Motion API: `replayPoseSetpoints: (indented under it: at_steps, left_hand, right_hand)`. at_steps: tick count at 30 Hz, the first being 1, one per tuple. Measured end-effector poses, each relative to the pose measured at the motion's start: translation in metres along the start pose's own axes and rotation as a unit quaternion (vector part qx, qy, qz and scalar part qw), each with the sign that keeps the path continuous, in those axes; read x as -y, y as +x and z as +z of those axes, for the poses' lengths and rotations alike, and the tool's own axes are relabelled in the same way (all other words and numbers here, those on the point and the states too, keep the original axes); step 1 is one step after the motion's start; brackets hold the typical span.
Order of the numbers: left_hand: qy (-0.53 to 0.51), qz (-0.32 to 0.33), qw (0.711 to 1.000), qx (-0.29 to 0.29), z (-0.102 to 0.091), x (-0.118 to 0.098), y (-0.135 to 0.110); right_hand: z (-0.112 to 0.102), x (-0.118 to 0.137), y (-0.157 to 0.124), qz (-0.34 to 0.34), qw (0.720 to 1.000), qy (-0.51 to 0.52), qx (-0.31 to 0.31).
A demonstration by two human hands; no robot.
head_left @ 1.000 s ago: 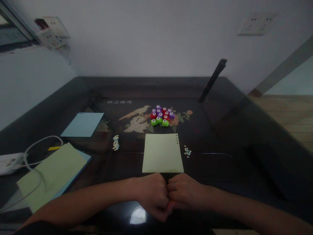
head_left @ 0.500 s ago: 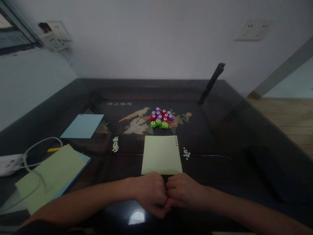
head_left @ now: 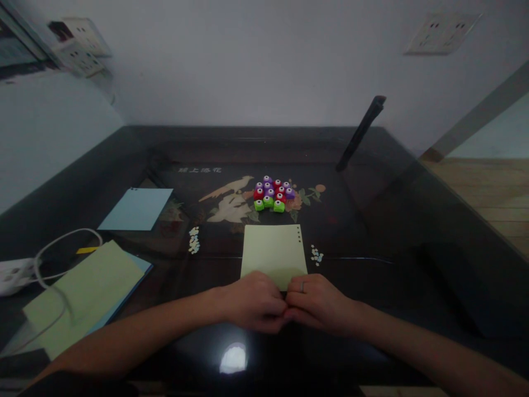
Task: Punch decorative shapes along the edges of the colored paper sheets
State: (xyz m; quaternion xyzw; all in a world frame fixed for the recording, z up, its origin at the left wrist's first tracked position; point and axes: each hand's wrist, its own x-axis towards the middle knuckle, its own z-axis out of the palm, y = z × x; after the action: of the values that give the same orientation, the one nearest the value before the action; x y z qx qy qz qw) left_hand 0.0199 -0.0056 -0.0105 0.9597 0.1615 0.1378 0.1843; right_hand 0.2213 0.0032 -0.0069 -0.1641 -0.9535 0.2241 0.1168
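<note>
My left hand (head_left: 258, 302) is curled into a fist over the near edge of a pale green sheet of paper (head_left: 273, 251) with a row of small holes at its upper right corner. My right hand (head_left: 320, 303), with a ring on one finger, is likewise closed and meets the left at the fingertips. I see nothing held in either. Small pale star-like pieces lie in two groups, a left pile (head_left: 194, 240) and a right pile (head_left: 316, 255). Beyond the paper stands a cluster of red, purple and green eye-marked blocks (head_left: 268, 193).
A light blue sheet (head_left: 136, 209) lies at left. Nearer are stacked green and blue sheets (head_left: 86, 292), crossed by a white cable (head_left: 66, 238) from a white plug or adapter (head_left: 14, 275). A black stick-like object (head_left: 361, 135) rises at the table's back right. The dark tabletop (head_left: 372, 220) is glossy.
Both fists have moved slightly forward, from just below the paper's near edge to overlapping it. They remain closed and touching. The camera view has shifted a little.
</note>
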Motion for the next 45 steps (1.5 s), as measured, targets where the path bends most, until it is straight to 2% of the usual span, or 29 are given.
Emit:
replayPoseSetpoints:
  at_steps: [6,9,11,14,18,22,28,38,45]
  left_hand:
    - [-0.007,-0.067,0.998,0.017,-0.013,0.008,0.0]
    - [-0.013,-0.137,0.99,0.02,-0.028,0.015,0.0]
    - [-0.009,-0.203,0.979,-0.004,-0.039,0.025,-0.002]
    - [0.021,-0.287,0.956,-0.057,-0.053,0.047,-0.01]
    - [0.084,-0.346,0.933,-0.048,-0.057,0.07,-0.026]
    - [0.096,-0.362,0.926,-0.039,-0.046,0.075,-0.035]
    - [0.099,-0.365,0.925,-0.032,-0.039,0.078,-0.037]
    - [0.111,-0.348,0.93,-0.028,-0.04,0.077,-0.037]
    - [0.147,-0.336,0.93,-0.034,-0.045,0.069,-0.033]
  right_hand:
    - [-0.006,-0.007,0.0,0.016,0.999,-0.023,-0.033]
    - [-0.018,-0.014,0.001,0.026,0.997,-0.033,-0.061]
    - [-0.029,-0.024,0.002,0.057,0.994,-0.03,-0.091]
    - [-0.042,-0.046,0.003,0.145,0.979,-0.043,-0.137]
    - [-0.044,-0.074,0.007,0.235,0.956,-0.087,-0.152]
    - [-0.034,-0.086,0.01,0.247,0.953,-0.125,-0.122]
    - [-0.026,-0.087,0.012,0.268,0.947,-0.155,-0.083]
    - [-0.023,-0.088,0.009,0.253,0.949,-0.162,-0.1]
    - [-0.024,-0.084,0.009,0.235,0.952,-0.15,-0.123]
